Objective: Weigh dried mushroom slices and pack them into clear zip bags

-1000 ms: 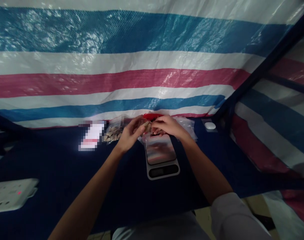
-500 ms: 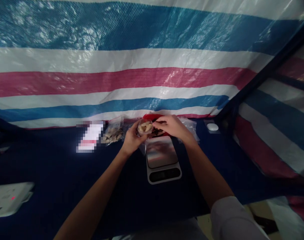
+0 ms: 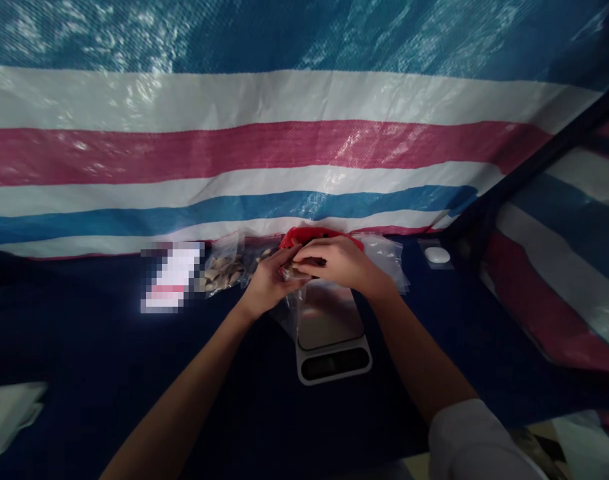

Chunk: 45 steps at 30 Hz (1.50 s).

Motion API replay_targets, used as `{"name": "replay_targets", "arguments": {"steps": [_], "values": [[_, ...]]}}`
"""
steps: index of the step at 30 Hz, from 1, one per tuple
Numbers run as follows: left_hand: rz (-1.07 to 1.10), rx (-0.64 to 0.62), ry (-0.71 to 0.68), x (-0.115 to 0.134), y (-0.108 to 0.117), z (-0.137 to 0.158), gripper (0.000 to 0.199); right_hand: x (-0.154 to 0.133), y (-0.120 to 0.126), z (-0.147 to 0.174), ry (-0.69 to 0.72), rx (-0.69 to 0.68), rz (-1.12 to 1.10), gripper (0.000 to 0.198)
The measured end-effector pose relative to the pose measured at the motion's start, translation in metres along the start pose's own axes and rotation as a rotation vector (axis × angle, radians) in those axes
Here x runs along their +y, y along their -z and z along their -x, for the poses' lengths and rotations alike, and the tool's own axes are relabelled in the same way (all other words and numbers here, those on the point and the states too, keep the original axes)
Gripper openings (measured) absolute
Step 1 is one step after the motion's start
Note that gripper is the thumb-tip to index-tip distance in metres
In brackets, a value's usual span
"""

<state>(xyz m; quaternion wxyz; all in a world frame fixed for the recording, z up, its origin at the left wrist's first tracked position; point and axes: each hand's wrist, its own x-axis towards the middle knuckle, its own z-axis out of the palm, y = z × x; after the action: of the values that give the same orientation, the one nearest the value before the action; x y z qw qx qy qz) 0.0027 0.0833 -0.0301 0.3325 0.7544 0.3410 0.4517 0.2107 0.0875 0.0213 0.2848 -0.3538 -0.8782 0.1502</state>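
Note:
My left hand [image 3: 265, 285] is closed around a small clear plastic cup [image 3: 297, 274], just beyond the kitchen scale. Earlier, pale dried pieces showed inside the cup; now my fingers mostly cover it. My right hand [image 3: 343, 264] reaches over the cup from the right with its fingers pinched together at the rim. Whatever is between those fingertips is too dark and small to name. Behind both hands lies a red bag or tray [image 3: 355, 240] with dark contents, partly hidden. The white scale [image 3: 331, 323] has a shiny metal plate and a dark display.
Left of my hands is a clear bag of dried slices [image 3: 223, 270], beside a blurred-out bright screen [image 3: 174, 277]. Clear plastic bags [image 3: 387, 260] and a white mouse-like object [image 3: 437, 255] lie right. A power strip [image 3: 9, 413] sits front left. Striped sheeting [image 3: 284, 147] walls the back.
My right hand has moved left over the cup, hiding the pale pieces. The cup is slightly lower in the picture, and more of the red bag or tray shows. The view has shifted a little.

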Motion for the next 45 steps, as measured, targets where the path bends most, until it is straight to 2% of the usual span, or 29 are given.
{"name": "replay_targets", "arguments": {"steps": [6, 11, 17, 21, 23, 26, 28, 31, 34, 37, 40, 45], "values": [[0.053, -0.026, 0.058, 0.001, 0.001, 0.001, 0.063, 0.003, -0.004, -0.001, -0.037, -0.016, -0.066, 0.02], [0.026, -0.008, 0.085, -0.002, 0.003, 0.003, 0.068, 0.006, -0.004, 0.003, -0.061, 0.028, -0.234, 0.016], [-0.058, 0.045, 0.021, -0.004, 0.008, 0.003, 0.069, 0.01, 0.008, 0.006, -0.284, 0.064, -0.358, 0.013], [-0.117, 0.06, -0.071, -0.003, 0.008, 0.003, 0.066, 0.011, 0.013, 0.006, -0.428, -0.061, -0.339, 0.019], [-0.129, 0.067, -0.111, -0.003, 0.007, 0.004, 0.065, 0.012, 0.012, 0.006, -0.461, -0.149, -0.405, 0.025], [-0.122, 0.074, -0.135, -0.005, 0.006, 0.006, 0.066, 0.014, 0.009, 0.006, -0.473, -0.235, -0.525, 0.023], [-0.094, 0.062, -0.106, -0.005, 0.008, 0.006, 0.071, 0.016, 0.008, 0.006, -0.481, -0.244, -0.56, 0.019], [0.053, -0.01, 0.014, 0.0, 0.015, 0.005, 0.078, 0.018, 0.006, 0.006, -0.489, -0.19, -0.581, 0.015], [0.256, -0.034, 0.186, 0.005, 0.021, 0.002, 0.062, 0.019, 0.004, 0.006, -0.48, -0.116, -0.564, 0.013], [0.336, 0.066, 0.307, 0.007, 0.021, 0.0, 0.048, 0.017, 0.003, 0.006, -0.457, -0.088, -0.551, 0.014], [0.359, 0.111, 0.343, 0.006, 0.018, -0.002, 0.037, 0.013, 0.003, 0.006, -0.445, -0.077, -0.525, 0.014], [0.328, 0.086, 0.343, 0.009, 0.017, -0.003, 0.032, 0.005, 0.007, 0.004, -0.448, -0.091, -0.447, 0.016]]}}
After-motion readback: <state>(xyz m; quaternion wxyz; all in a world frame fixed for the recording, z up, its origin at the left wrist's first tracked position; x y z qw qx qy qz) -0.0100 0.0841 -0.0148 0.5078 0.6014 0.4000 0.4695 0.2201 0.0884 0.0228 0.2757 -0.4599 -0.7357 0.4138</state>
